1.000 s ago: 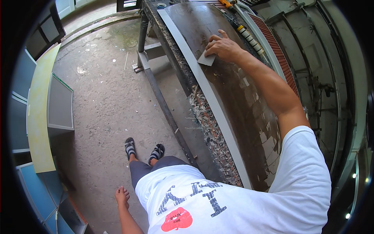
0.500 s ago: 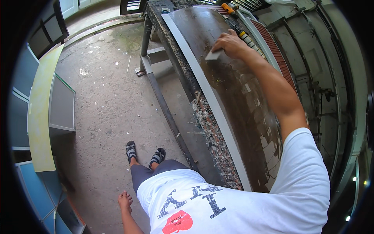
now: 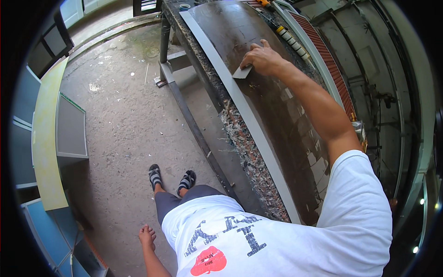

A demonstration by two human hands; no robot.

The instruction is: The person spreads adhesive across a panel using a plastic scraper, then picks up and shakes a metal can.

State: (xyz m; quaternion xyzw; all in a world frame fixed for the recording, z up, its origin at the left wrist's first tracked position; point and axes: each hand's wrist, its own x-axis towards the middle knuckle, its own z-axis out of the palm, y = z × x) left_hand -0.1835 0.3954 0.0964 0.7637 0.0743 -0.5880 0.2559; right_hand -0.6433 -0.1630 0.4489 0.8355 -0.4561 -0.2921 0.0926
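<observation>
My right hand [image 3: 264, 60] grips a small flat light-grey scraper [image 3: 242, 72], pinched between thumb and fingers. One edge of this scraper rests on a long brown panel [image 3: 258, 99], close to the white strip [image 3: 240, 99] along the panel's near side. The panel's surface is glossy and smeared, with pale ragged patches [image 3: 317, 168] toward its lower end. Low on the left, my left hand [image 3: 147, 234] hangs beside my body, its fingers loosely bent and apart, with nothing seen in it.
Under the panel is a workbench with a metal leg [image 3: 164, 39] and a shaggy, crusted edge [image 3: 244, 157]. A tube [image 3: 293, 41] lies beyond the panel, next to a red slatted piece [image 3: 318, 51]. A roll of tape [image 3: 184, 7] sits on the far corner. Cabinets with a yellow board [image 3: 46, 138] stand left.
My right hand has slid the scraper left and slightly toward me, to the panel's white strip. The view has shifted a little; my left hand hangs much as before.
</observation>
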